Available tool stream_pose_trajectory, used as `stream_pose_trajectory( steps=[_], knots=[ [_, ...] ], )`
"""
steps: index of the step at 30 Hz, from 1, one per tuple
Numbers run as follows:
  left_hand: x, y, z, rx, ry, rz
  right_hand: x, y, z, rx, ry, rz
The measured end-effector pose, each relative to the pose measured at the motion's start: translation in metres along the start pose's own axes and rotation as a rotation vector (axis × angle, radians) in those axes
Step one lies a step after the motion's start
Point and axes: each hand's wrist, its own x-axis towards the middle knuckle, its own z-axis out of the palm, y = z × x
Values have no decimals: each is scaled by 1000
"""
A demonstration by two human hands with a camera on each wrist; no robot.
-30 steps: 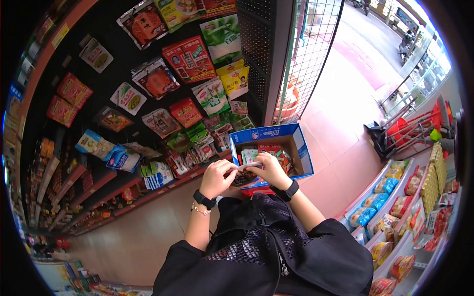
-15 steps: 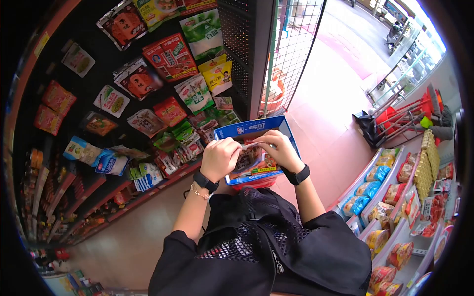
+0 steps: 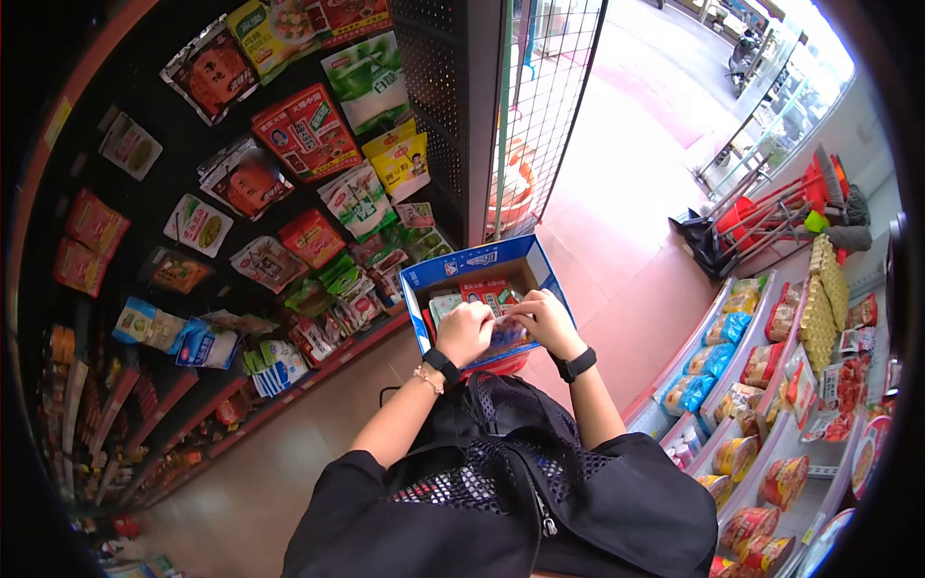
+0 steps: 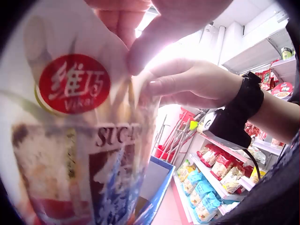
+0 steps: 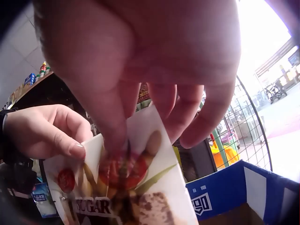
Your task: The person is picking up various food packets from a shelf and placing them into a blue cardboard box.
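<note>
A plastic bag of sugar (image 4: 77,140), printed "SUGAR" with a red oval logo, hangs upright between both hands. My left hand (image 3: 465,332) pinches its top edge near one corner with thumb and fingers. On the other side my right hand (image 3: 549,323) pinches the same top edge, the thumb lying over the front of the bag in the right wrist view. Both hands are over the near part of an open blue cardboard box (image 3: 462,262). Inside the box lie a red printed packet (image 3: 487,291) and a pale packet (image 3: 443,305).
Left of the box rises a dark shelf rack hung with seasoning packets (image 3: 306,133). A wire mesh panel (image 3: 544,106) stands beside the doorway. Shelves of bagged and bowl foods (image 3: 711,359) line the right, with brooms and dustpans (image 3: 761,220) behind. Something red (image 3: 501,364) sits under the box.
The head view has swung right, so shelves and box sit further left. The bag, held flatter a second ago, now hangs more upright. Both hands keep their pinch on it.
</note>
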Motion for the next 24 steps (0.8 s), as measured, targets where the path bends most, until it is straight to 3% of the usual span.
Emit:
stream_pose_trajectory(
  steps=[9, 12, 14, 18, 21, 22, 24],
  knots=[
    [-3, -11, 30, 10, -90, -70, 15, 13, 2, -104, 18, -118],
    [-12, -25, 45, 46, -303, -218, 20, 20, 14, -182, -132, -170],
    [-16, -50, 64, 102, -366, -259, 27, 21, 28, -110, -132, -141],
    [-24, -97, 91, -6, -283, -418, 28, 22, 66, -23, -174, -123],
    [-19, -109, 70, -14, -328, -709, 18, 23, 88, 66, -442, -4],
    [-16, -122, 69, 53, -464, -751, 9, 28, 96, 20, -552, 63],
    [-13, -136, 69, -60, -420, -848, -7, 45, 104, 150, -725, 44]
  ],
)
